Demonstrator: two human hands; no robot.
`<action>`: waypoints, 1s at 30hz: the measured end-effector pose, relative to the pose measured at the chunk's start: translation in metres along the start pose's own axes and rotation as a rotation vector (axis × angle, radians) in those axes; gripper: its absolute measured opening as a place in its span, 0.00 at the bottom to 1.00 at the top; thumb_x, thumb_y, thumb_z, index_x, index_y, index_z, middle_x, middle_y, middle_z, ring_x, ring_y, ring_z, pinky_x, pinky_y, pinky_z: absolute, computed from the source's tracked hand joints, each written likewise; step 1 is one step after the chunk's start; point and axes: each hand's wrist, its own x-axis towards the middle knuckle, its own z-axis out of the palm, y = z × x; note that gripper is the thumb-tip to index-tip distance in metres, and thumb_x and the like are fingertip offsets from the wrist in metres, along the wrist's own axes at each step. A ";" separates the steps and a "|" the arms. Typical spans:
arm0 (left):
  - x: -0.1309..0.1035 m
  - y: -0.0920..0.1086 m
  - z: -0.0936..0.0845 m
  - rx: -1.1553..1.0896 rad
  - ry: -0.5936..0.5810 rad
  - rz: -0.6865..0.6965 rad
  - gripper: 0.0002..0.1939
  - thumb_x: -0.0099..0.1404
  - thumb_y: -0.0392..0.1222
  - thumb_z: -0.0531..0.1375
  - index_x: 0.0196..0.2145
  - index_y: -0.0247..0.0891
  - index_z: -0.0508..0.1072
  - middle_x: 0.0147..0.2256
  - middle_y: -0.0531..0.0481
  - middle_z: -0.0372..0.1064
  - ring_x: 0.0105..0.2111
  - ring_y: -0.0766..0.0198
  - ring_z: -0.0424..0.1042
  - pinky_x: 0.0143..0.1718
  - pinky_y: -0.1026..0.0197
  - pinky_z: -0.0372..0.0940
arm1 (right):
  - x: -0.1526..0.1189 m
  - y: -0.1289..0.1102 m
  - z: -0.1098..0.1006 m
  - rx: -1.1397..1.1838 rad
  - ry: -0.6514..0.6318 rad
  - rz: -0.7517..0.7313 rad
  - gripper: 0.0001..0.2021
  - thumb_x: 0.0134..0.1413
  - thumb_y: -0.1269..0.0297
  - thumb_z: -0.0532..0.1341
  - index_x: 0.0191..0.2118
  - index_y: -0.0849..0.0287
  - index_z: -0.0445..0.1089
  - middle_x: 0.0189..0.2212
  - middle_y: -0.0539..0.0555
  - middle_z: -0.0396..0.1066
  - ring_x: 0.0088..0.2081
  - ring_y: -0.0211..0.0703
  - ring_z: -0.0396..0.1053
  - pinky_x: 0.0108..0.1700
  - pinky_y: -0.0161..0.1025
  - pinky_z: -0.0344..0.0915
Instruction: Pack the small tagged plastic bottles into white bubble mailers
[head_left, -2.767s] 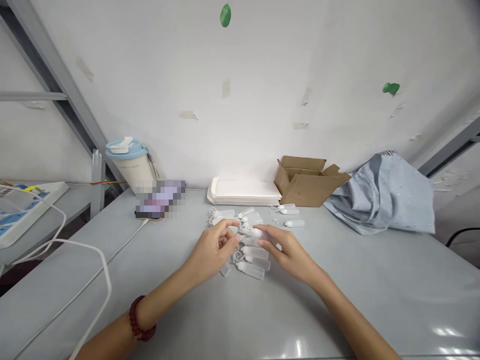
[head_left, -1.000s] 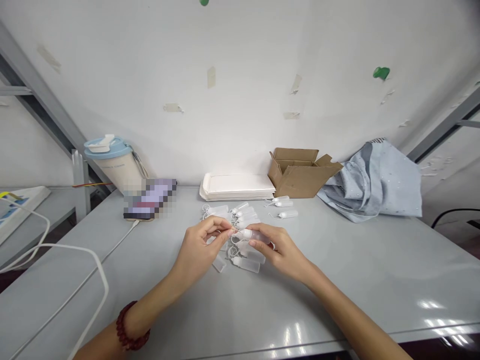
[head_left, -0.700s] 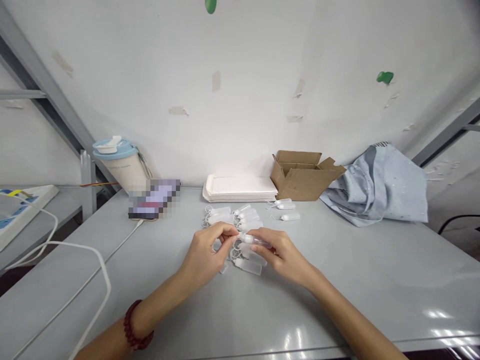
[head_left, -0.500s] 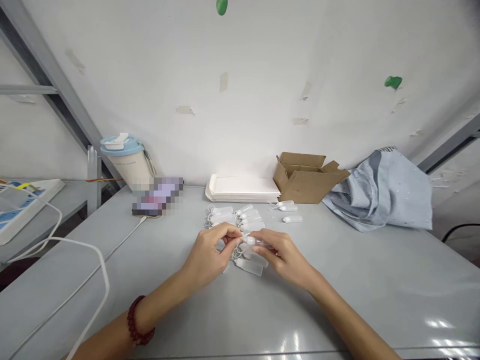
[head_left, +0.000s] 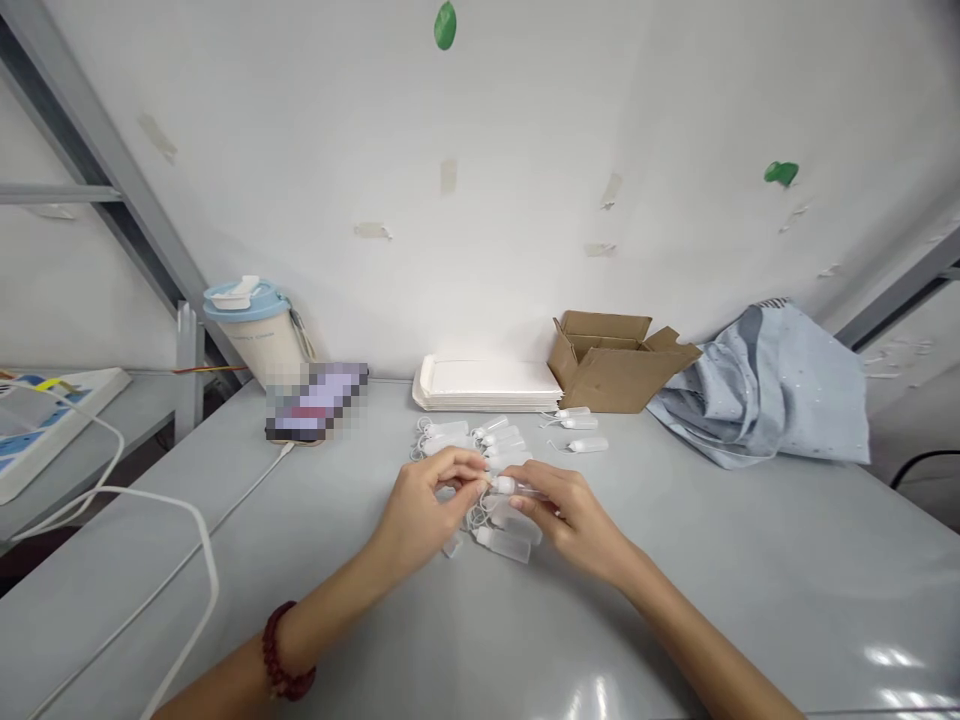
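My right hand (head_left: 570,510) grips a small translucent dropper bottle (head_left: 505,485) between thumb and fingers, its white neck pointing left. My left hand (head_left: 431,500) pinches the bottle's tip with thumb and forefinger; what exactly sits in that pinch is too small to make out. Under and around both hands lie several similar bottles (head_left: 504,544) with white tops and thin looped cords, partly hidden by my fingers. Farther right, a few more bottles (head_left: 587,445) lie on their sides.
White padded envelopes (head_left: 491,385) are stacked by the wall, beside an open cardboard box (head_left: 619,375). Pale blue cloth (head_left: 772,390) is bunched at the right. On the left stand a lidded cup (head_left: 259,335), a phone (head_left: 319,400) and its white cable (head_left: 247,487) on the grey table (head_left: 712,560).
The view has tilted up slightly, so everything sits a little lower. Both hands keep their hold at the bottle, with only slight finger movement.
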 end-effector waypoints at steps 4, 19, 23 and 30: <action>0.007 0.005 -0.007 -0.160 -0.035 -0.086 0.15 0.59 0.45 0.59 0.43 0.36 0.71 0.34 0.47 0.76 0.36 0.60 0.73 0.40 0.59 0.67 | 0.001 -0.003 -0.004 0.041 0.003 0.030 0.13 0.63 0.58 0.50 0.46 0.56 0.68 0.28 0.50 0.66 0.28 0.37 0.61 0.31 0.35 0.57; 0.002 0.006 0.001 -0.042 -0.038 -0.078 0.12 0.61 0.46 0.55 0.26 0.37 0.73 0.26 0.51 0.73 0.29 0.63 0.70 0.31 0.64 0.64 | -0.002 -0.010 0.006 0.021 0.080 0.006 0.12 0.62 0.60 0.51 0.43 0.58 0.67 0.26 0.50 0.64 0.26 0.36 0.60 0.28 0.33 0.58; -0.002 0.010 0.000 -0.044 0.010 -0.042 0.12 0.61 0.44 0.56 0.24 0.37 0.73 0.25 0.52 0.72 0.28 0.65 0.69 0.31 0.65 0.63 | -0.002 -0.013 0.010 0.005 0.101 -0.016 0.12 0.63 0.61 0.50 0.44 0.58 0.66 0.27 0.51 0.65 0.27 0.37 0.60 0.29 0.34 0.58; -0.002 0.010 0.001 -0.066 0.004 -0.050 0.12 0.61 0.43 0.56 0.23 0.37 0.73 0.24 0.53 0.71 0.27 0.66 0.69 0.31 0.66 0.62 | -0.003 -0.011 0.012 -0.007 0.118 -0.051 0.11 0.62 0.63 0.50 0.44 0.59 0.65 0.28 0.51 0.65 0.27 0.37 0.60 0.29 0.34 0.58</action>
